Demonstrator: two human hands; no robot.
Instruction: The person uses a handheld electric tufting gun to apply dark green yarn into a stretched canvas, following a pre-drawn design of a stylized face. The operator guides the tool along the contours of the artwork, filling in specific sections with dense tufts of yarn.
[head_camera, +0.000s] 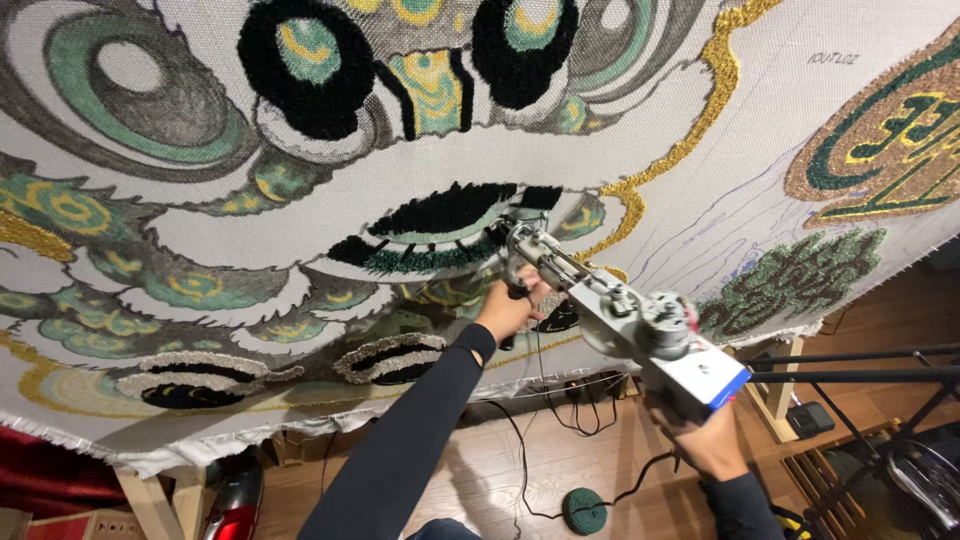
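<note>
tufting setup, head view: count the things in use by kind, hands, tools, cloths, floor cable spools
Hands: 2, left hand and right hand, both on the tool
Tufting gun: 1, grey tufting gun pressed to the cloth
Stretched cloth: 1, backing cloth with green, black and gold tufted patches
Green cable spool: 1, green spool on the floor
Total: 5

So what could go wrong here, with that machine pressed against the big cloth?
The tufting gun has its tip against the stretched cloth; a slip might stray past the black tufted patch. The left hand grips the front handle close to the tip, so fingers could perhaps get caught. The black cord hangs loose below toward the floor and might snag. The right hand carries the rear.
</note>
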